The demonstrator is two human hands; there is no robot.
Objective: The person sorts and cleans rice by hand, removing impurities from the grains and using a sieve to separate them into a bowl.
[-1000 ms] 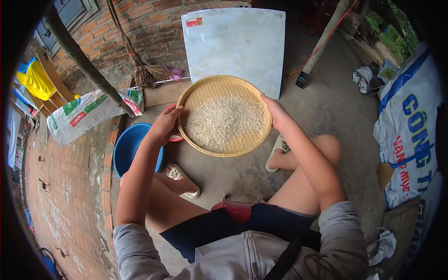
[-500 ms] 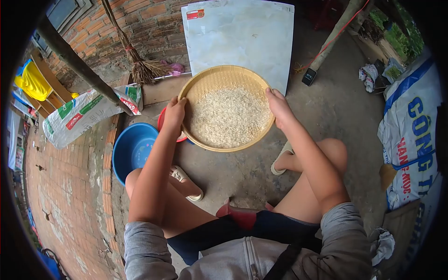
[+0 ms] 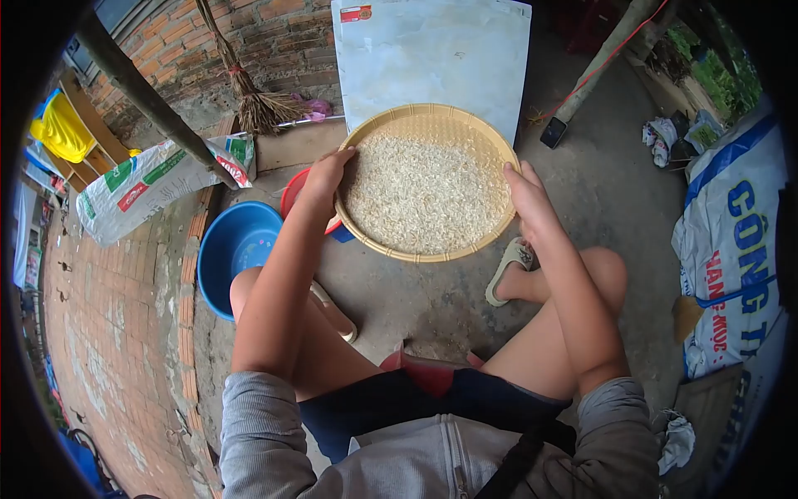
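Note:
A round woven winnowing basket (image 3: 397,246) is held out in front of me above the floor. Pale grains that look like rice (image 3: 428,195) cover most of its bottom, with bare weave showing along the far edge. My left hand (image 3: 327,176) grips the rim on the left side, and my right hand (image 3: 532,200) grips it on the right, thumb at the edge. Fingers under the rim are hidden. Below my left forearm stand a blue basin (image 3: 229,249) and a red basin (image 3: 291,193), partly covered by my arm and the basket.
A white board (image 3: 432,58) leans behind the basket. To the left are a straw broom (image 3: 262,108), a wooden pole (image 3: 150,100) and a white sack (image 3: 141,195). A large printed sack (image 3: 723,249) stands at right. A phone-like device (image 3: 553,132) rests by another pole.
Both hands have moved the basket slightly right and up in view. The grains have shifted and spread wider across it, toward the left and far side.

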